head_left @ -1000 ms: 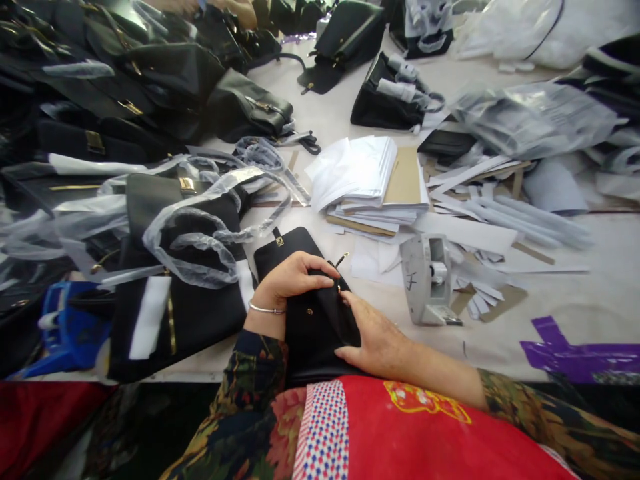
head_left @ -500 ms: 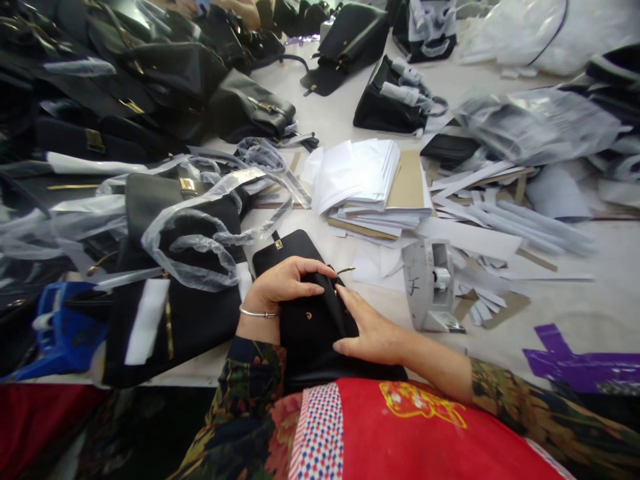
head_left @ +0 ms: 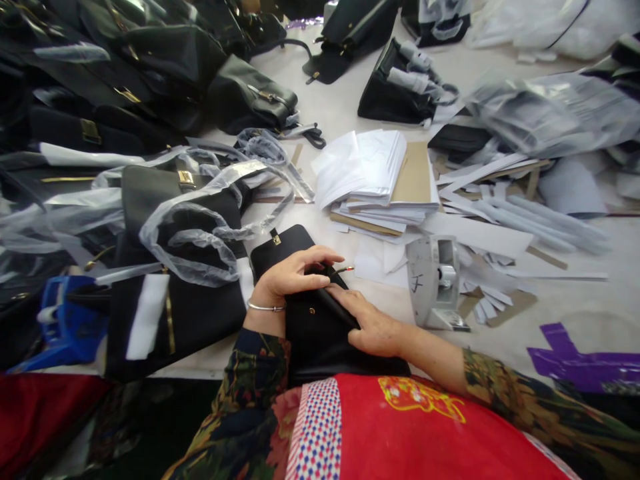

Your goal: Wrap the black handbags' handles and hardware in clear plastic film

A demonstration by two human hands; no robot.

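Observation:
A black bag [head_left: 320, 333] with gold fittings lies in front of me against the red apron, its flap [head_left: 287, 247] pointing away with a small gold clasp on it. My left hand [head_left: 295, 273], a bracelet at the wrist, curves over the bag's upper part, with dark material between fingers and thumb. On the bag's right edge, my right hand [head_left: 373, 323] grips with its thumb bent in and its fingertips close to the left thumb. A thin cord with a metal tip [head_left: 345, 269] sticks out past the left fingers. What lies under the fingers is hidden.
Left of the bag lies a larger black bag [head_left: 200, 320] with plastic-wrapped straps [head_left: 190, 233], beside a blue tape dispenser [head_left: 70, 327]. A paper stack [head_left: 370, 173] and a grey tape dispenser [head_left: 433, 283] stand to the right. More black bags [head_left: 165, 73] are heaped behind.
My right hand has drawn its thumb in and closed more on the bag's edge. The left fingers have lifted and straightened slightly. The whole view has shifted a little.

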